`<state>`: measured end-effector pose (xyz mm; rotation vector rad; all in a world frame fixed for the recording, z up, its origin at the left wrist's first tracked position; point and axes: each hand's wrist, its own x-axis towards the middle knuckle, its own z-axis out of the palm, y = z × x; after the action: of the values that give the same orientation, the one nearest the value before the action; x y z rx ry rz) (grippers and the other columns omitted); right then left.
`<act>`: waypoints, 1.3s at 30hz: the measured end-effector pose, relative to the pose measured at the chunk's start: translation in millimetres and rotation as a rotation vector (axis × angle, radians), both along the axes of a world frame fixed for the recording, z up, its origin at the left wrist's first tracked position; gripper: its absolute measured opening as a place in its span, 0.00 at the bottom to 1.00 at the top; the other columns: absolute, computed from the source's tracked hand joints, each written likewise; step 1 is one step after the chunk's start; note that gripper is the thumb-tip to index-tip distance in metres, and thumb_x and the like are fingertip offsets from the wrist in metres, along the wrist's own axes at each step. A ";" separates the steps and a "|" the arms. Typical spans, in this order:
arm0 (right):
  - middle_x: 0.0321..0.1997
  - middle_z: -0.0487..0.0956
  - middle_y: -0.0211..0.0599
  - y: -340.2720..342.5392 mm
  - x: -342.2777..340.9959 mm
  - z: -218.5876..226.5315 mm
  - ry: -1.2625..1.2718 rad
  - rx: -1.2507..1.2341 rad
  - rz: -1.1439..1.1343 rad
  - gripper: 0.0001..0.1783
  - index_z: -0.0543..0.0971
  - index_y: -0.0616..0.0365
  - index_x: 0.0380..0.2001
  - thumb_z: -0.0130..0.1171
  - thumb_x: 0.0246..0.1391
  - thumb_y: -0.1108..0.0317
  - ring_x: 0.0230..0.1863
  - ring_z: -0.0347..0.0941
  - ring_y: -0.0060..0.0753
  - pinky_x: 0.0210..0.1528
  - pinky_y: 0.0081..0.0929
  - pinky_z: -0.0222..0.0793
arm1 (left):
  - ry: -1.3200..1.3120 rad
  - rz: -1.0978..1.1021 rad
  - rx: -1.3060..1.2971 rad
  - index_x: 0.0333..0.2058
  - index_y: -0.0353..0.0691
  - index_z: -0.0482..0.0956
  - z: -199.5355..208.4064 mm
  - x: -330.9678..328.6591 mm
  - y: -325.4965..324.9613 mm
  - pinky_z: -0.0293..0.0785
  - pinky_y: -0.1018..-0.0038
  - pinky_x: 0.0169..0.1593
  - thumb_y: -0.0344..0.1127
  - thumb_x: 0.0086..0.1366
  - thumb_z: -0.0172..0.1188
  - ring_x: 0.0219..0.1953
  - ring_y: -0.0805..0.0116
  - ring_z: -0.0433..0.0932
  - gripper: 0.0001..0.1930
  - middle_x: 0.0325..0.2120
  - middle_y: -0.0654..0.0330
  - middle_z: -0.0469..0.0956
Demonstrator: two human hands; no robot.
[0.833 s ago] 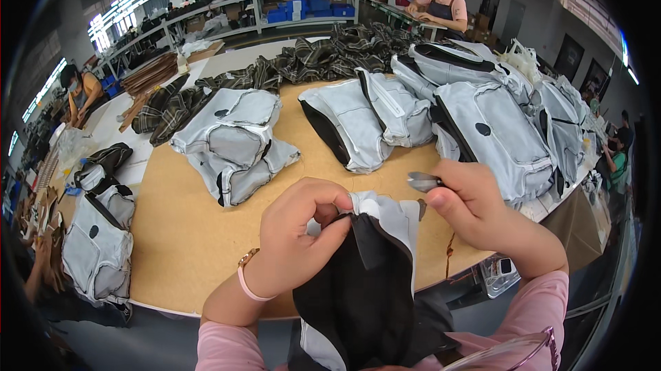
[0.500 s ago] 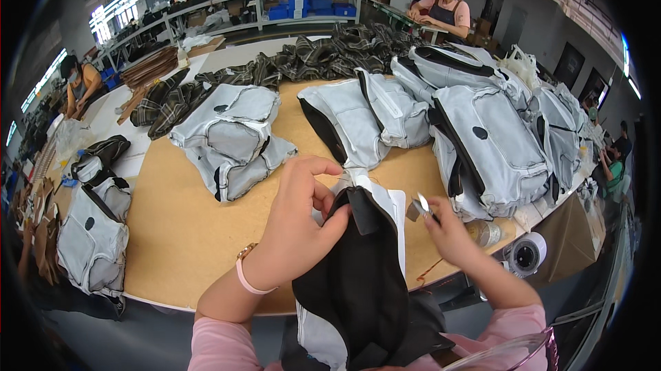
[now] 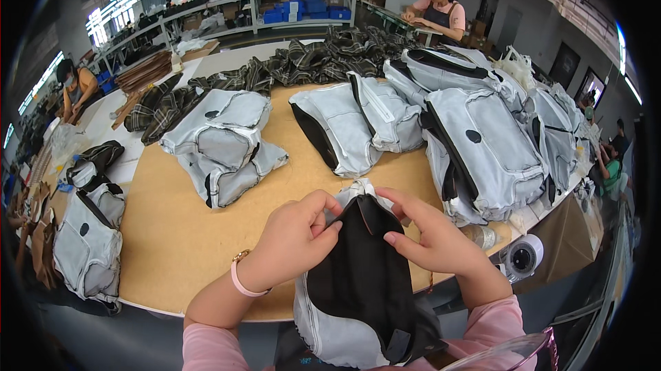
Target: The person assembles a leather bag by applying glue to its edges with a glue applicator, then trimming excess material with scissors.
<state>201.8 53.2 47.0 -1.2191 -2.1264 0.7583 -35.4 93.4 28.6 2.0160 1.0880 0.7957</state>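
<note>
An inside-out bag (image 3: pixel 358 268) with black lining and a pale grey-white outside stands upright in front of me. My left hand (image 3: pixel 299 230) pinches its left upper edge between thumb and fingers. On the opposite side, my right hand (image 3: pixel 437 236) has its index finger along the top edge and its thumb against the black lining, with fabric between them. A narrow dark flap (image 3: pixel 368 216) hangs inside near the top, between both hands. Whether the right palm still holds the small bladed tool is hidden.
Grey-white bags (image 3: pixel 482 143) pile up at the right, more (image 3: pixel 220 137) lie on the left and middle of the tan table (image 3: pixel 172 254). Plaid fabric (image 3: pixel 323 54) heaps along the back. A white round device (image 3: pixel 523 255) stands beside a clear jar (image 3: pixel 480 234). Co-workers (image 3: pixel 441 13) work beyond.
My right hand has moved left onto the bag's edge, and the bladed tool it held no longer shows. The bag's top has dropped slightly toward me, with my left hand still pinching it.
</note>
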 end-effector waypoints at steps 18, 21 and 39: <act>0.22 0.75 0.39 38.8 -15.3 25.5 -0.145 0.401 0.111 0.22 0.80 0.58 0.43 0.54 0.39 0.80 0.27 0.73 0.42 0.34 0.37 0.64 | -0.203 -0.025 0.615 0.29 0.38 0.72 0.5 -10.8 9.5 0.70 0.58 0.52 0.20 0.51 0.62 0.36 0.59 0.78 0.09 0.33 0.59 0.79; 0.18 0.72 0.37 51.5 -14.7 22.6 0.023 0.299 0.215 0.21 0.83 0.60 0.36 0.52 0.35 0.82 0.23 0.66 0.42 0.29 0.34 0.60 | -0.294 -0.012 0.630 0.29 0.37 0.72 -0.4 -8.9 10.3 0.73 0.62 0.47 0.18 0.50 0.61 0.34 0.58 0.78 0.09 0.32 0.58 0.79; 0.48 0.68 0.53 45.0 -41.6 -22.1 -0.092 0.405 0.016 0.37 0.61 0.62 0.60 0.60 0.45 0.77 0.50 0.67 0.56 0.52 0.43 0.63 | -0.368 0.003 0.258 0.38 0.34 0.69 -22.7 -12.6 39.7 0.72 0.72 0.41 0.33 0.72 0.45 0.35 0.64 0.78 0.08 0.33 0.54 0.79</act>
<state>160.2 98.2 24.9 -1.0340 -2.2249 0.2589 -48.0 133.1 5.9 1.9653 0.8082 1.3045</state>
